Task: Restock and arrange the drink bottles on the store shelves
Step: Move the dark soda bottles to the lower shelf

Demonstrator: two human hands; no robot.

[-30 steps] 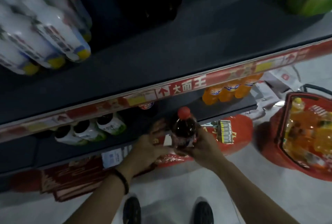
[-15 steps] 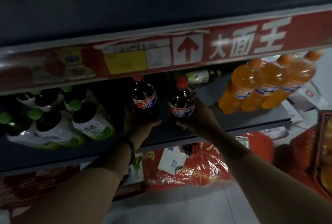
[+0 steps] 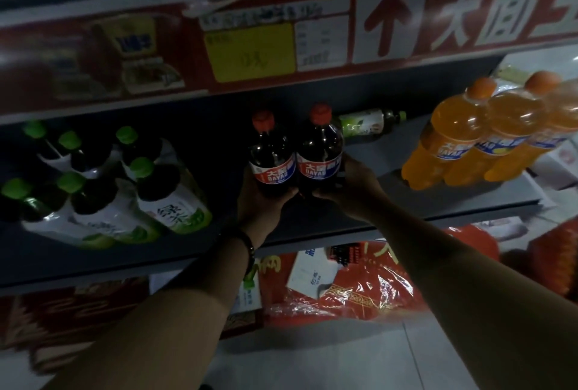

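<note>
tea bottles standing at shelf left | left hand gripping left cola by its base | right cola touching it, both being held upright mid-shelf | right hand gripping right cola's base | green bottle lying behind | orange sodas leaning at right

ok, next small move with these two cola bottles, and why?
Probably release both. The left hand holds the left cola bottle, the right hand the right cola bottle; they stand upright, side by side, labels out, seemingly on the shelf.
</note>
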